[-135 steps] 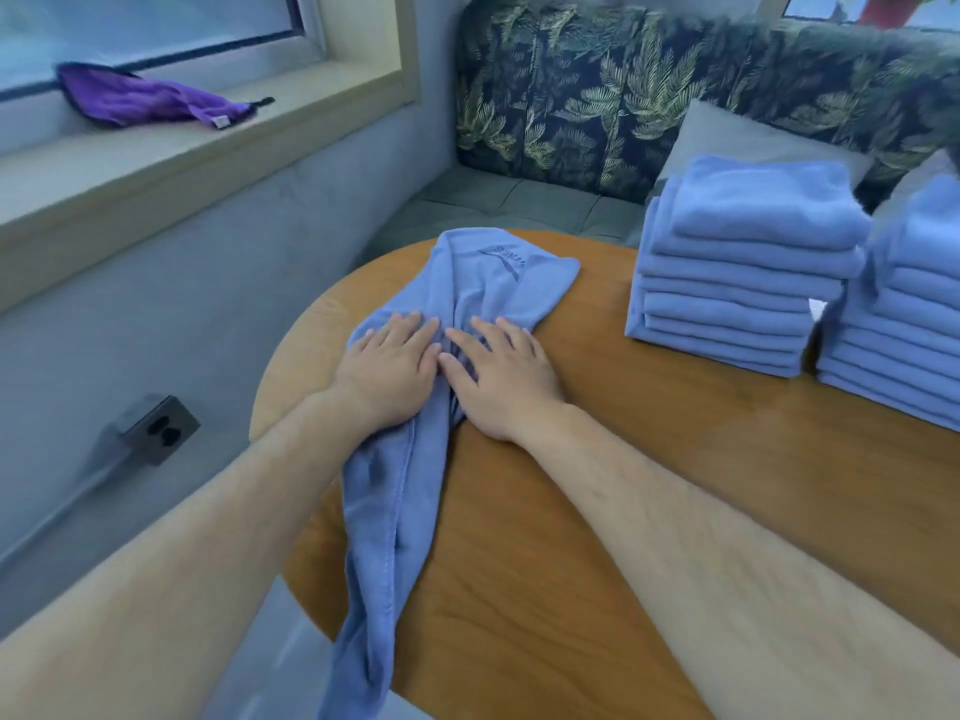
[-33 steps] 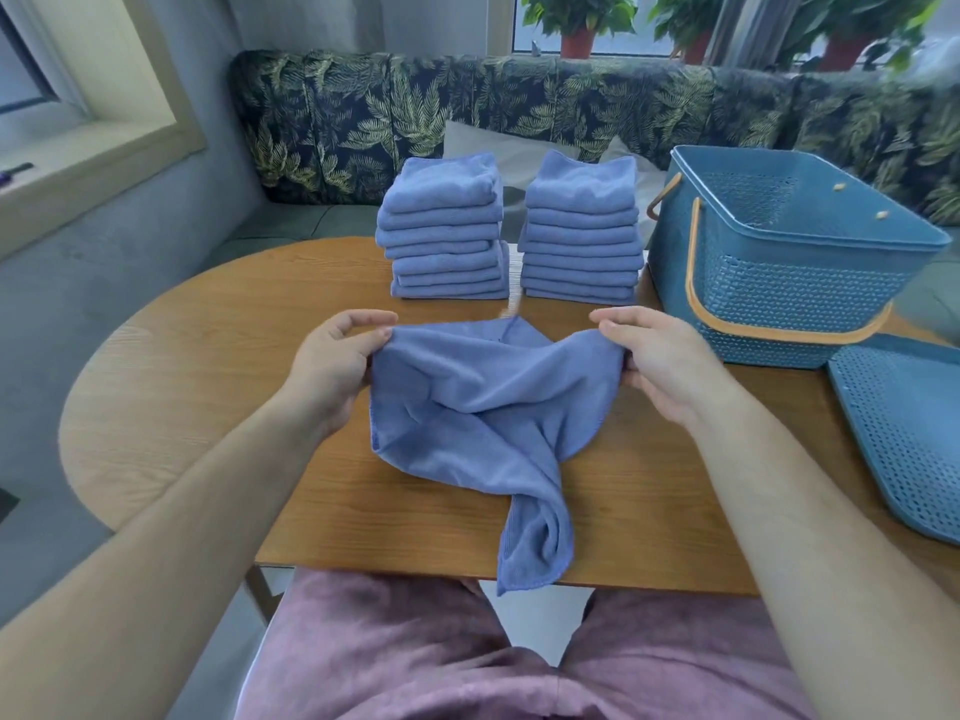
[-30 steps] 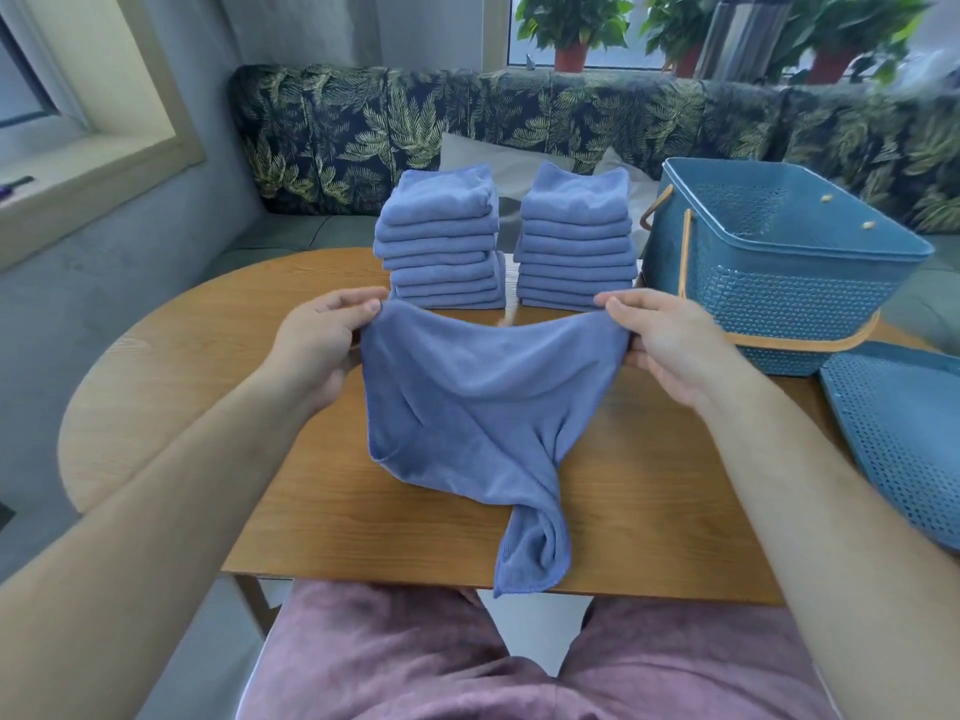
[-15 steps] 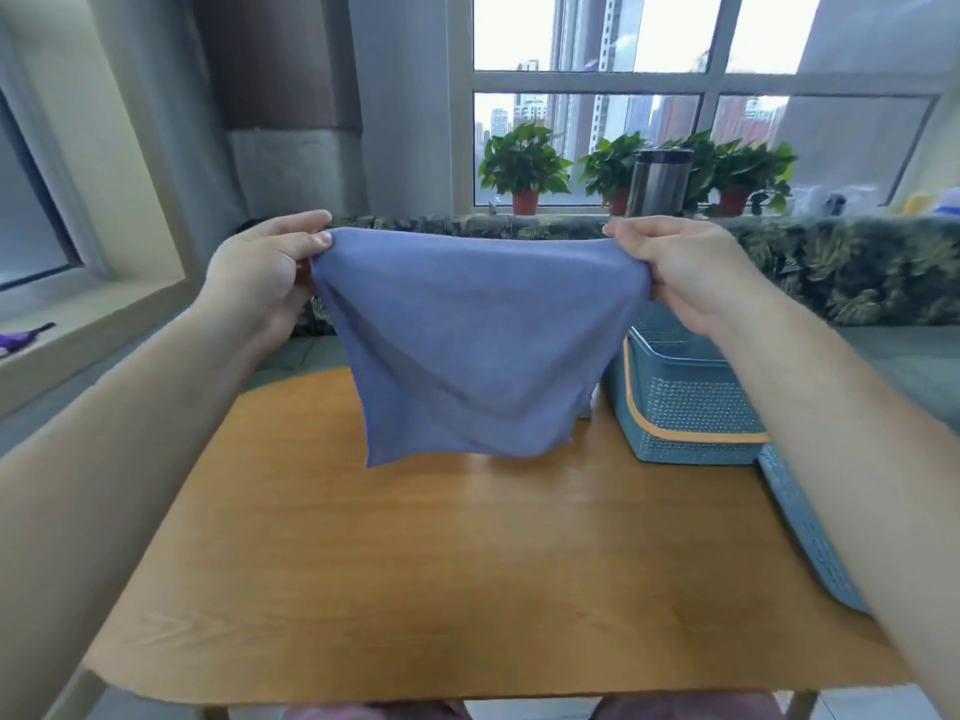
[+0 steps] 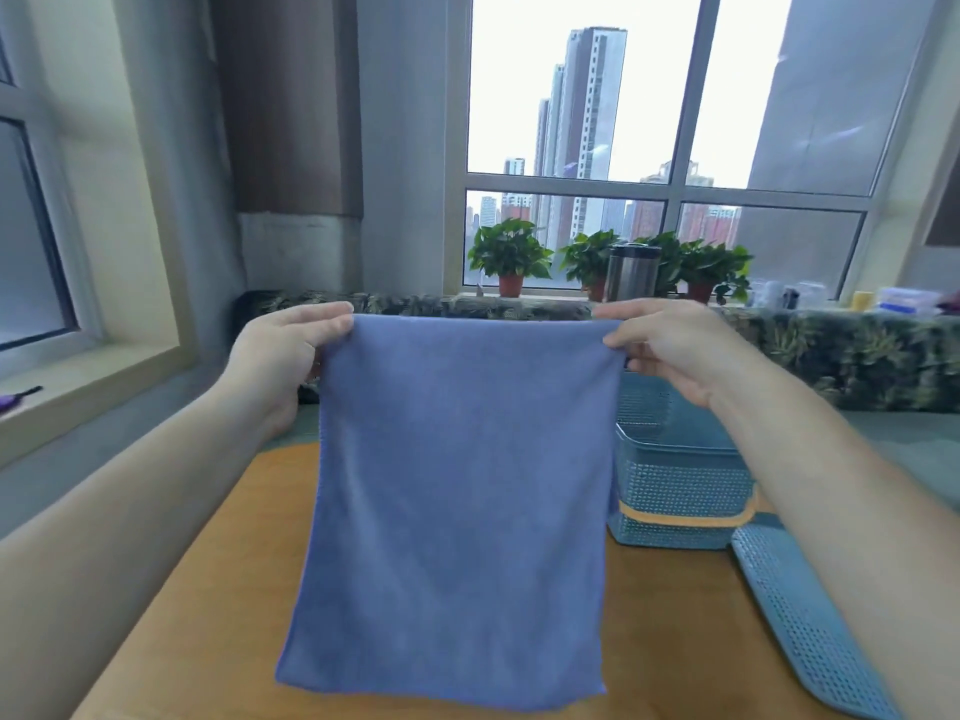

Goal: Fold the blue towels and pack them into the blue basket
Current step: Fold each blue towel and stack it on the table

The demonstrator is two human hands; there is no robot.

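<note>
Left hand and right hand pinch blue towel corners, hanging unfolded; blue basket unpacked yet, judging.

Single view, head-worn, wide-angle. It looks forward, about level, across the table toward the window and the sofa back under it. Forearms enter from both lower corners. The left hand and right hand pinch the towel up close to the lens, so it fills the centre and hides the middle of the table. The basket is partly seen at right, behind the towel. Straight lines bow at the frame edges.
</note>
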